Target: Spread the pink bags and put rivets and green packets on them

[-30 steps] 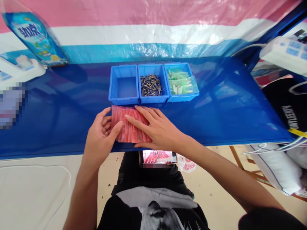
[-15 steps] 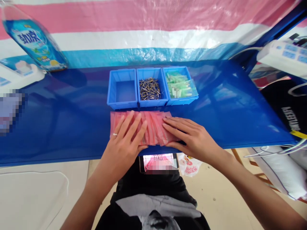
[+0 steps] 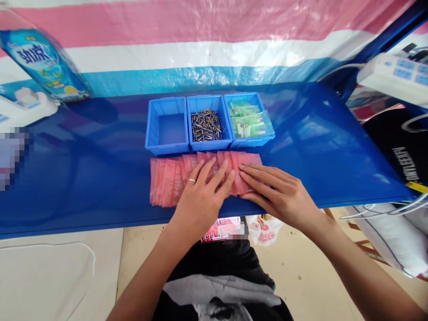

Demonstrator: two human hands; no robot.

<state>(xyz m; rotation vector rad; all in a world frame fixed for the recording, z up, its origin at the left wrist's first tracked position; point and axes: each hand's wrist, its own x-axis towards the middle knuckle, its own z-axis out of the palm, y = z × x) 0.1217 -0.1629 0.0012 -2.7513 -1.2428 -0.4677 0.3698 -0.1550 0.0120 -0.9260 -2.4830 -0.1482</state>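
Several pink plastic zip bags (image 3: pixel 168 183) lie overlapping in a row near the table's front edge. My left hand (image 3: pixel 203 191) rests on the middle of the row, fingers spread, a ring on one of them. On the row's right end lies my right hand (image 3: pixel 281 189), its fingers stretched out over the bags. Just behind the bags stand three blue bins: a bare one (image 3: pixel 150 129) on the left, one in the middle with many small metal pins (image 3: pixel 206 125), and one on the right with green plastic bags (image 3: pixel 250 122).
On the blue table (image 3: pixel 83 178), a bottle of blue liquid (image 3: pixel 47 67) stands at the back left beside a white power strip (image 3: pixel 26 109). Another power strip (image 3: pixel 394 76) is at the right. A phone (image 3: pixel 224 228) lies below the table edge.
My left hand has slid right along the bags. The row now spreads wider, reaching farther right under my right hand, which has shifted slightly right.
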